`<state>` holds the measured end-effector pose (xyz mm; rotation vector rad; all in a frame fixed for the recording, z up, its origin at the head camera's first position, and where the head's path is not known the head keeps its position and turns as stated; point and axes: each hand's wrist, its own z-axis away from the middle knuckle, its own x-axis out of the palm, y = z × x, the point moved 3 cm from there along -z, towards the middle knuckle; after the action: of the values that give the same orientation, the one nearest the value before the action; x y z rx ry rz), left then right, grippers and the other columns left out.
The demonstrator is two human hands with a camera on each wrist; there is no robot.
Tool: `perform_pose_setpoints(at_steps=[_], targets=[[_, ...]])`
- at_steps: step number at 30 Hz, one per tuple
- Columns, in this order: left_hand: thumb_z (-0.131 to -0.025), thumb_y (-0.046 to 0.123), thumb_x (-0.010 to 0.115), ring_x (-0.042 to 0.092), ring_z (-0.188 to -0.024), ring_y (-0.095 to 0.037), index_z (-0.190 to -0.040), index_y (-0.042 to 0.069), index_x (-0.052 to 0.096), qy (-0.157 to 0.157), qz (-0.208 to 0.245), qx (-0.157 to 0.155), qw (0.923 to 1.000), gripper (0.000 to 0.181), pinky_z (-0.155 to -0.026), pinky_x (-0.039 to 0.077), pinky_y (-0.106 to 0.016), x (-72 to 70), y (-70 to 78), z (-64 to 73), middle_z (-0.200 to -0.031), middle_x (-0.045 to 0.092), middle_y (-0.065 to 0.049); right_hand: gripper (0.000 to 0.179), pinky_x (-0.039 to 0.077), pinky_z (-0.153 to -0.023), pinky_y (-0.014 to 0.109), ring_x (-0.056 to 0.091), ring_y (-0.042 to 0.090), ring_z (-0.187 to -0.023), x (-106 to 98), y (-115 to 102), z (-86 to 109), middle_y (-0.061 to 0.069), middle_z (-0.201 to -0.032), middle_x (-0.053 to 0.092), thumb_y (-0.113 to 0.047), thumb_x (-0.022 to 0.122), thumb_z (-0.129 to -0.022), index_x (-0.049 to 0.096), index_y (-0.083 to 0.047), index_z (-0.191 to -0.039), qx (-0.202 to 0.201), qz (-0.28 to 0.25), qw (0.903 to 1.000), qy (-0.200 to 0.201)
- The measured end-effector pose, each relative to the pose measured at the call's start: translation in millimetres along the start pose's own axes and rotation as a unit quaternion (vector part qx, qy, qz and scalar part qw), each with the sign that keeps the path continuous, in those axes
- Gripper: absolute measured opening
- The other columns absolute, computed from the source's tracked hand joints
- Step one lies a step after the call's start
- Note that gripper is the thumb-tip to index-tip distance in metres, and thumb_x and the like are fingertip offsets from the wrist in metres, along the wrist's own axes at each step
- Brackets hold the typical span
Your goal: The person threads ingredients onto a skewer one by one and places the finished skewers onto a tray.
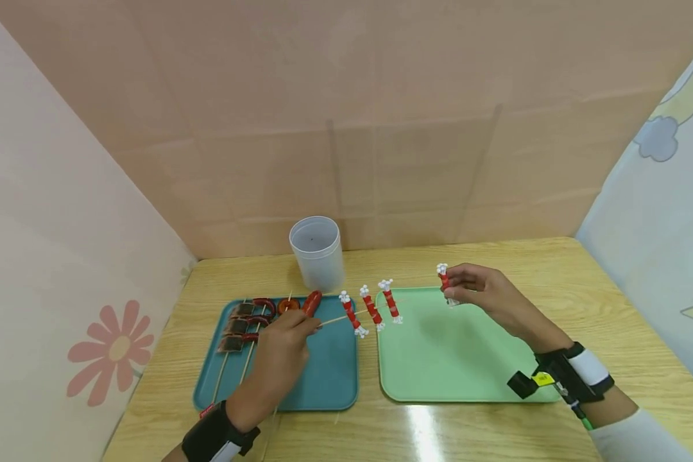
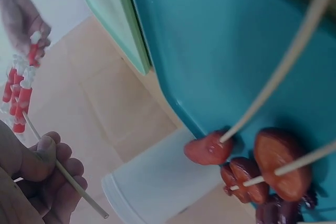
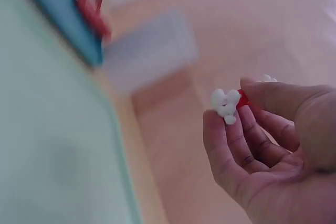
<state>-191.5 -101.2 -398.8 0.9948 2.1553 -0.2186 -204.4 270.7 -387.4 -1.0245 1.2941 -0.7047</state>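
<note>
My left hand (image 1: pixel 280 350) pinches a thin wooden skewer (image 2: pixel 80 188) near its blunt end, over the blue tray (image 1: pixel 329 385). Three red rolls with white knobbly ends, like wrapped enoki mushrooms, are threaded side by side along it; the middle roll (image 1: pixel 371 309) shows between the other two. Off to the right, my right hand (image 1: pixel 493 301) holds a loose roll (image 3: pixel 227 106) of the same kind between thumb and fingers, above the back of the green tray (image 1: pixel 450 366). Fingers hide part of its red middle.
Other skewers lie on the blue tray, with dark brown squares (image 1: pixel 235 326), dark red curled pieces, round orange-red slices (image 2: pixel 283 158) and a red sausage-like piece (image 1: pixel 312 303). A translucent white cup (image 1: pixel 319 260) stands behind that tray, near the back wall (image 1: pixel 416 179).
</note>
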Motion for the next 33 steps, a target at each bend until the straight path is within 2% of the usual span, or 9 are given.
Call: perform_pose_setpoints(at_steps=[3,6,9,14,23,29,33], targets=[[-0.071,-0.016,0.083,0.067,-0.07,-0.018,-0.084,0.006,0.081,-0.011,0.005,-0.004,0.9999,0.026,-0.059,0.06,-0.031,2.9,3.8,-3.2,-0.079,0.066,-0.003,0.029,0.059,-0.086,0.024,0.069,0.011,-0.097,12.3,-19.7,3.1,-0.001,-0.107,0.068,-0.013,0.071,-0.097,0.064,0.002,-0.12,-0.016,-0.03,0.9993,-0.016],[-0.072,-0.015,0.082,0.066,-0.07,-0.017,-0.084,0.007,0.081,-0.017,0.005,-0.011,0.9998,0.025,-0.058,0.059,-0.03,4.1,5.0,-4.6,-0.08,0.067,-0.003,0.024,0.059,-0.086,0.026,0.068,0.011,-0.099,23.6,-32.7,5.6,-0.002,-0.105,0.069,-0.012,0.072,-0.096,0.066,0.001,-0.115,-0.03,-0.04,0.9984,-0.028],[-0.072,-0.016,0.082,0.066,-0.071,-0.016,-0.084,0.007,0.081,-0.014,0.001,-0.014,0.9998,0.026,-0.058,0.058,-0.029,4.0,5.6,-5.1,-0.079,0.068,-0.002,0.023,0.06,-0.085,0.027,0.07,0.01,-0.098,31.4,-39.7,7.9,-0.003,-0.103,0.072,-0.012,0.073,-0.095,0.066,0.001,-0.113,-0.027,-0.046,0.9983,-0.026],[-0.069,-0.02,0.082,0.067,-0.071,-0.016,-0.083,0.008,0.082,-0.005,-0.004,-0.013,0.9999,0.031,-0.058,0.059,-0.028,3.1,5.5,-4.4,-0.078,0.068,-0.001,0.029,0.06,-0.084,0.027,0.072,0.009,-0.097,36.9,-43.0,10.6,-0.004,-0.104,0.074,-0.014,0.073,-0.095,0.065,0.002,-0.118,-0.006,-0.049,0.9987,-0.009],[-0.069,-0.021,0.08,0.068,-0.071,-0.015,-0.084,0.007,0.082,-0.006,0.003,-0.014,0.9999,0.031,-0.058,0.059,-0.027,3.5,4.1,-2.3,-0.078,0.067,-0.001,0.032,0.06,-0.085,0.026,0.072,0.011,-0.096,40.6,-44.0,10.5,-0.003,-0.105,0.072,-0.016,0.074,-0.095,0.065,0.002,-0.12,0.0,-0.044,0.999,0.001],[-0.068,-0.021,0.082,0.068,-0.071,-0.015,-0.083,0.006,0.081,-0.005,0.001,-0.019,0.9998,0.031,-0.058,0.059,-0.028,3.5,3.6,-1.1,-0.078,0.066,-0.002,0.034,0.059,-0.085,0.025,0.072,0.021,-0.099,41.3,-46.1,10.1,0.013,-0.112,0.074,-0.018,0.073,-0.096,0.065,0.002,-0.122,0.006,-0.027,0.9996,0.008],[-0.068,-0.021,0.082,0.068,-0.071,-0.015,-0.083,0.007,0.081,-0.003,-0.003,-0.019,0.9998,0.032,-0.058,0.059,-0.028,2.9,3.6,-0.8,-0.078,0.067,-0.002,0.036,0.059,-0.086,0.025,0.072,0.018,-0.099,42.3,-45.8,8.7,0.015,-0.113,0.074,-0.019,0.072,-0.097,0.064,0.002,-0.124,0.008,-0.025,0.9996,0.011]])
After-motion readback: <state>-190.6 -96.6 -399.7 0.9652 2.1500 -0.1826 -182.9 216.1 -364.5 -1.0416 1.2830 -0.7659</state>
